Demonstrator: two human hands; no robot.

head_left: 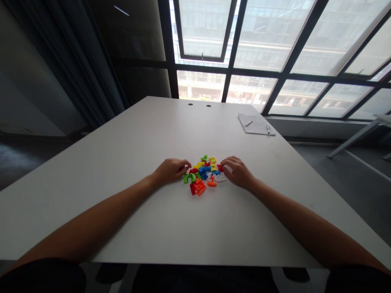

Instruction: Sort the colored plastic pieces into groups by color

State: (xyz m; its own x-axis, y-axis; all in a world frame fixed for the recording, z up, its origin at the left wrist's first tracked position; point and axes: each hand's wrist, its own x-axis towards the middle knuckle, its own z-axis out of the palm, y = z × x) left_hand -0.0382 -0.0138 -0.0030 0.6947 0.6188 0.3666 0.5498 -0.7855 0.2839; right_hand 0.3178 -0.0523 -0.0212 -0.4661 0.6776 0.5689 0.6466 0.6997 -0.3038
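Observation:
A loose heap of small plastic toy pieces [204,170] in red, yellow, green, blue, orange and white lies on the white table [171,228]. At the heap's left edge my left hand [172,170] rests on the tabletop, fingers loosely curled, with a gap between thumb and forefinger. My right hand [237,171] lies along the other side, its fingers bent and apart. Its fingertips are close to a red piece [220,167]; whether they touch it I cannot tell. A white piece [220,178] is just below that hand's thumb. Neither hand visibly holds anything.
Toward the far right of the table lie sheets of paper [258,124] with a pen [249,123] on them. Two dark round cable holes [208,106] are near the back edge. Windows stand behind, a dark curtain [70,61] hangs left.

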